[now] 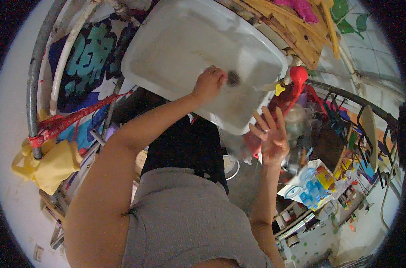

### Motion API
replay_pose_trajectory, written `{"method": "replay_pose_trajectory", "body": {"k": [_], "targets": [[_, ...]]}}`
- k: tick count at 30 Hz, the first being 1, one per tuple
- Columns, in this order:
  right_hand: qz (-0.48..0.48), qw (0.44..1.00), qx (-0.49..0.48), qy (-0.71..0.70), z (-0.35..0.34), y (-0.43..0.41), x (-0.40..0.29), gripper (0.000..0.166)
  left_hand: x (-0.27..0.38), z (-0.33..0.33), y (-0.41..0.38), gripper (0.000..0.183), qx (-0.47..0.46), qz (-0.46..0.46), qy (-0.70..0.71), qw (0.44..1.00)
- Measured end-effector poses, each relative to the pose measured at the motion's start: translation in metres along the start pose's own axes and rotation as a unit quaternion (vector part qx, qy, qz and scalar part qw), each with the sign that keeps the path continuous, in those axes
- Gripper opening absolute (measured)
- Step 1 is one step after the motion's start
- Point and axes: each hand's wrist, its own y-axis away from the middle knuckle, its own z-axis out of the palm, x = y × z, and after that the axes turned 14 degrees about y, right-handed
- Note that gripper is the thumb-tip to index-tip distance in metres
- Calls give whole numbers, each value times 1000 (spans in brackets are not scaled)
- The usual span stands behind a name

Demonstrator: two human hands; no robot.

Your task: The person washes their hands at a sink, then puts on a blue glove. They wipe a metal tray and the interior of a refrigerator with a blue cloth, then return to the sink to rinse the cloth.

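A large white basin (pixel 162 43) with brownish stains inside lies before me. My left hand (pixel 210 84) is over its near part, fingers curled, and no object shows in them. Just right of that hand is a dark round patch (pixel 233 78); whether it is a drain or a scrubber I cannot tell. My right hand (pixel 272 139) is raised outside the basin's right corner, palm showing, fingers spread, holding nothing. Near the basin's right edge are a tap's yellow handle (pixel 279 89) and a red, round-ended plastic utensil (pixel 298 74).
A wooden board (pixel 303 40) lies beyond the basin. At left, a yellow cloth (pixel 53 164) and a red ribbon (pixel 82 112) hang by a metal pipe (pixel 33 83). On the right are a dark metal rack (pixel 353 95) and blue-and-white packaging (pixel 306 189).
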Motion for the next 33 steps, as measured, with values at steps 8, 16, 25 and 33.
{"method": "replay_pose_trajectory", "body": {"k": [8,16,25,33], "targets": [[-1,1000,0,-20,-2,-12,5,90,22,-30,25,10,-34,-5,0,999],[18,1000,3,-24,9,-15,3,92,32,-61,40,10,-45,-4,11,999],[13,1000,-16,-12,2,-19,3,95,37,-66,45,11,-88,28,20,996],[52,997,-49,-18,11,-35,17,89,13,5,-23,50,-49,33,-151,987]]}}
